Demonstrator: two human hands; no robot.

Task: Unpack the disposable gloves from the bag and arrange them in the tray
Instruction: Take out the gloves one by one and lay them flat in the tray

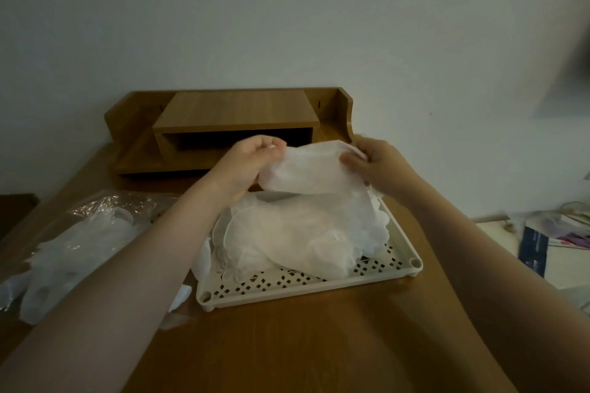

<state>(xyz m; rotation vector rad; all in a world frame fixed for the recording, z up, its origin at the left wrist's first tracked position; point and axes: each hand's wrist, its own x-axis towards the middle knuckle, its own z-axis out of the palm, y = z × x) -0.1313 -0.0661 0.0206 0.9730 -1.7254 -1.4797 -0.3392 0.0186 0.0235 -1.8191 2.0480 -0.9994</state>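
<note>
Translucent white plastic fills the middle of our view: we hold one thin, crinkled disposable glove (306,169) stretched between both hands, just above the tray. Our left hand (252,163) reaches in from the lower left with the forearm bare, palm turned toward us, its fingers curled and pinching the glove's left edge. Our right hand (373,163) comes in from the lower right, back of the hand toward us, thumb and fingers closed on the glove's right edge. The glove sags slightly between the two grips, milky and wrinkled.

Below it, a loose pile of the same filmy white gloves (303,239) lies in a cream rectangular plastic tray (412,265) with a perforated diamond-pattern floor and round corner sockets. The pile covers most of the tray's far part and spills over its left rim.

To the left, on the brown wooden table (303,344), a clear crinkled plastic bag (79,233) lies flat with more pale gloves showing through it. Behind the tray stands a low wooden desk shelf (233,118) against a plain white wall (287,9).
</note>
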